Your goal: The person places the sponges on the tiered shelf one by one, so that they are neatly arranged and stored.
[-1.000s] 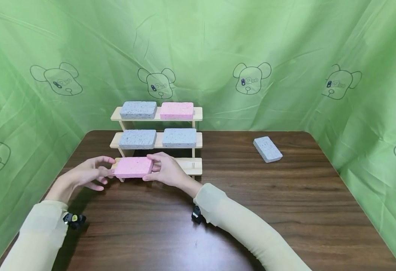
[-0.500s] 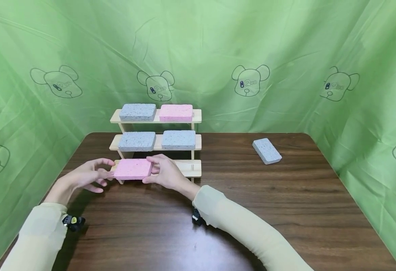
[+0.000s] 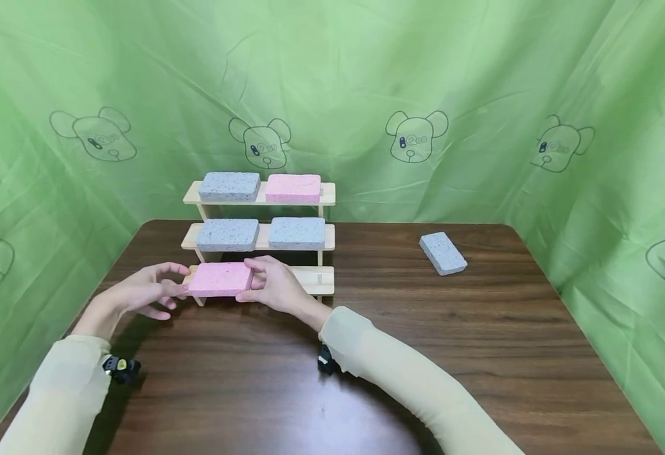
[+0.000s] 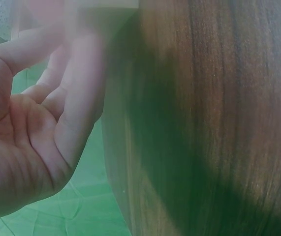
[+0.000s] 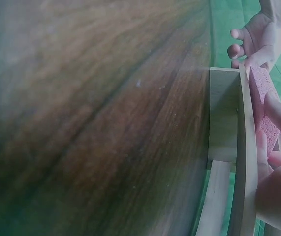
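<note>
A pink sponge [image 3: 220,279] lies over the left part of the bottom tier of a three-tier wooden rack [image 3: 323,280]. My right hand [image 3: 280,287] pinches its right end between thumb and fingers. At the sponge's left end my left hand [image 3: 143,292] touches it with extended fingertips, the other fingers spread loosely. The right wrist view shows the pink sponge [image 5: 264,105] flat along the wooden tier [image 5: 247,147], the left hand [image 5: 261,39] at its far end. In the left wrist view the fingertips of the left hand [image 4: 37,132] are blurred.
Two blue-grey sponges [image 3: 228,235] sit on the middle tier. The top tier bears a blue-grey sponge [image 3: 230,187] and another pink sponge [image 3: 293,188]. A loose blue-grey sponge [image 3: 443,253] lies on the dark wooden table [image 3: 451,341]. Green curtains [image 3: 343,76] enclose the table.
Both hands and the pink sponge keep their places at the bottom tier. The head view has shifted slightly, moving the whole scene a little leftward in it.
</note>
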`<move>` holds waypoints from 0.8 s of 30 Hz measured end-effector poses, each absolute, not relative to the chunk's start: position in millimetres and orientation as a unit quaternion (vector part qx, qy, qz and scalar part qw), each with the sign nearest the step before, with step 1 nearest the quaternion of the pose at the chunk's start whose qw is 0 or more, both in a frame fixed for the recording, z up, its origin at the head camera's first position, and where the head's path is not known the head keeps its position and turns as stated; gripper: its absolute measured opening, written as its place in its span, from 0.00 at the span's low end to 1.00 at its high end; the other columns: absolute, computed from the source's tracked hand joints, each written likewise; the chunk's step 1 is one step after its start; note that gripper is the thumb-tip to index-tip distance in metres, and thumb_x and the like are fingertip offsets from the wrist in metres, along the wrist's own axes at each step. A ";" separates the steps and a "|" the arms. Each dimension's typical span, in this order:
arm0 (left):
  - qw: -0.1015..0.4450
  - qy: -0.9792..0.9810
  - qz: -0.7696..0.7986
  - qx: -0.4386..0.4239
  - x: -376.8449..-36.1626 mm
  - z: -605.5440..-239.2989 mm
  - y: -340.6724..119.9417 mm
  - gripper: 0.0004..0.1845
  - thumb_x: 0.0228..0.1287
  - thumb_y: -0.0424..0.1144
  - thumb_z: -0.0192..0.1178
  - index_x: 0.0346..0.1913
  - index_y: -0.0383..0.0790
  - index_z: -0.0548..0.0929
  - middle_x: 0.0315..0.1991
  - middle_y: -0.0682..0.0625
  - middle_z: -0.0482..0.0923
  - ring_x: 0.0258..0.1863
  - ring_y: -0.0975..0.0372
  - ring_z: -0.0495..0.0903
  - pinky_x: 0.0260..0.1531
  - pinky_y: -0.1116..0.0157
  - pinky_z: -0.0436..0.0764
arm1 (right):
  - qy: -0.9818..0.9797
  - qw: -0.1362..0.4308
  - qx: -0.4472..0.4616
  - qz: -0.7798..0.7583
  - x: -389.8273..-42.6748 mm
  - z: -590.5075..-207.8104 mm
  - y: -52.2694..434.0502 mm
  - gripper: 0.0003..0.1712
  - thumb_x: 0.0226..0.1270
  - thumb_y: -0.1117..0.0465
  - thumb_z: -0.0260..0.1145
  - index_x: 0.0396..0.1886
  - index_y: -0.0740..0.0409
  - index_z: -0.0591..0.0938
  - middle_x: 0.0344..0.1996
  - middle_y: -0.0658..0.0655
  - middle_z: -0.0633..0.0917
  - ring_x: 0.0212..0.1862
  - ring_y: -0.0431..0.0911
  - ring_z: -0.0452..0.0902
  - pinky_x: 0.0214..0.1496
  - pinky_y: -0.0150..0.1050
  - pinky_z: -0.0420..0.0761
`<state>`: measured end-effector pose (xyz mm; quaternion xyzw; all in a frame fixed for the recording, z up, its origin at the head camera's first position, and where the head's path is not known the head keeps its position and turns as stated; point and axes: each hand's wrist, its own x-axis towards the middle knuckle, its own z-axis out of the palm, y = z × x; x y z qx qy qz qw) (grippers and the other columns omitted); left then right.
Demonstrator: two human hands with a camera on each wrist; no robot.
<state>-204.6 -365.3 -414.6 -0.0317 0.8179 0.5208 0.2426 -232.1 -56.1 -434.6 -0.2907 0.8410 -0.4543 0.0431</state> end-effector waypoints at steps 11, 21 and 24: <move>0.251 0.814 0.524 -0.028 -204.4 -415.3 -367.5 0.32 0.74 0.40 0.62 0.72 0.37 0.58 0.47 0.40 0.81 0.33 0.56 0.80 0.32 0.54 0.88 | 0.849 0.039 -0.288 -0.441 -229.8 -433.8 -56.3 0.46 0.49 0.53 0.85 0.69 0.57 0.77 0.65 0.55 0.77 0.65 0.43 0.73 0.69 0.29 0.66; 0.241 0.820 0.518 -0.035 -211.6 -413.1 -364.3 0.32 0.74 0.41 0.62 0.72 0.38 0.59 0.48 0.38 0.80 0.33 0.57 0.80 0.32 0.53 0.88 | 0.829 0.055 -0.292 -0.475 -238.8 -431.1 -55.7 0.46 0.50 0.58 0.84 0.69 0.63 0.76 0.64 0.58 0.76 0.54 0.42 0.82 0.56 0.23 0.76; 0.247 0.821 0.513 -0.039 -209.1 -413.9 -364.7 0.32 0.74 0.40 0.62 0.72 0.38 0.58 0.49 0.39 0.80 0.33 0.57 0.80 0.32 0.53 0.88 | 0.822 0.071 -0.284 -0.489 -236.1 -433.9 -56.4 0.46 0.50 0.59 0.84 0.69 0.63 0.75 0.65 0.59 0.75 0.55 0.42 0.81 0.52 0.22 0.77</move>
